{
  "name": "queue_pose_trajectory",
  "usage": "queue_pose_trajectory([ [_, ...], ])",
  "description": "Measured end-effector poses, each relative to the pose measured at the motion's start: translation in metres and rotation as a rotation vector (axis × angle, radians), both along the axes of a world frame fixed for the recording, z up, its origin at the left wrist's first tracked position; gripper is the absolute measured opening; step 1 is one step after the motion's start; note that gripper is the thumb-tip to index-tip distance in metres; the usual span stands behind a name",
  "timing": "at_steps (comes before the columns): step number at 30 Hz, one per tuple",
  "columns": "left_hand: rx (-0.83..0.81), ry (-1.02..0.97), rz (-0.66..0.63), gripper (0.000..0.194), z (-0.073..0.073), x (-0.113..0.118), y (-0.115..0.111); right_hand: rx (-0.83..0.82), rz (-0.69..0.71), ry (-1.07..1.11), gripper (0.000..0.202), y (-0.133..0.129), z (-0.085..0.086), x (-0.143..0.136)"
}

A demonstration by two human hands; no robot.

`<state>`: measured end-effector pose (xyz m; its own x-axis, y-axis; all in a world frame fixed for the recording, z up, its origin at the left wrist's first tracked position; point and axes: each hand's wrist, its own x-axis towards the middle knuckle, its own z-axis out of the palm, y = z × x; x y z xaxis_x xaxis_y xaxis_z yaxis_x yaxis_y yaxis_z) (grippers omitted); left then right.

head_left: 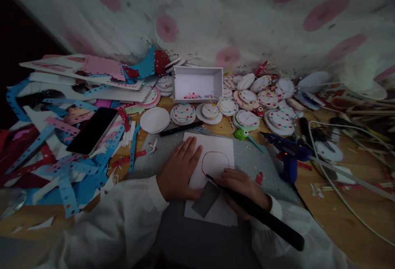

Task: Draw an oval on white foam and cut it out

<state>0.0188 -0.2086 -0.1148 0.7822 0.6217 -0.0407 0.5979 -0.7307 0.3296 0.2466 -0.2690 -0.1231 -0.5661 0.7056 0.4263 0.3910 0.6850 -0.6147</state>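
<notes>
1. On the grey mat (148, 154) lies the white sheet (224, 142), between and partly under both hands, with a roughly round red outline (216, 151) on it.
2. The left hand (180, 170) lies flat along the sheet's left side, fingers extended and gripping nothing; its thumb reaches the edge of the grey square (206, 200), though whether it presses there is hard to tell.
3. The right hand (243, 186) has its fingers closed around the black tool (262, 213), whose tip is at the outline's lower left; pen or blade, I cannot tell.
4. Done, as far as shows: the outline's top and sides. Its lower part is unclear near the right hand, so whether it closes cannot be told.
5. Left, by the look of it: the sheet seems whole, with no round piece cut free.
6. Beyond the sheet, dotted stacks (183, 113) look finished; the plain disc (154, 119) bears no dots.
7. Off to the right, the glue gun (288, 154) is in neither hand, its red light on.
</notes>
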Motion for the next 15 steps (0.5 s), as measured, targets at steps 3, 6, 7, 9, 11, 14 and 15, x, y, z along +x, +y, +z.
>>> queue_pose_trajectory([
  [3,0.006,0.006,-0.001,0.109,0.000,0.000,0.000,-0.040,0.026,0.014,0.025,0.002,0.004,0.002],
  [6,0.004,0.015,0.000,0.108,0.002,0.000,0.000,-0.104,0.021,0.047,0.021,0.000,0.004,0.004],
  [7,0.006,0.021,0.002,0.108,0.002,0.000,0.000,-0.131,-0.007,0.077,0.020,-0.001,0.003,0.005],
  [9,0.015,0.032,0.004,0.108,0.003,0.000,0.000,-0.225,-0.103,0.181,0.016,-0.003,0.001,0.008],
  [11,0.029,0.040,0.013,0.107,0.004,0.000,0.001,-0.377,-0.212,0.329,0.014,-0.004,-0.001,0.010],
  [14,0.053,0.049,0.067,0.105,0.003,0.002,-0.003,-0.558,-0.355,0.549,0.015,-0.003,-0.006,0.013],
  [15,0.067,0.048,0.105,0.104,0.002,0.003,-0.006,-0.579,-0.406,0.615,0.015,-0.003,-0.007,0.013],
])
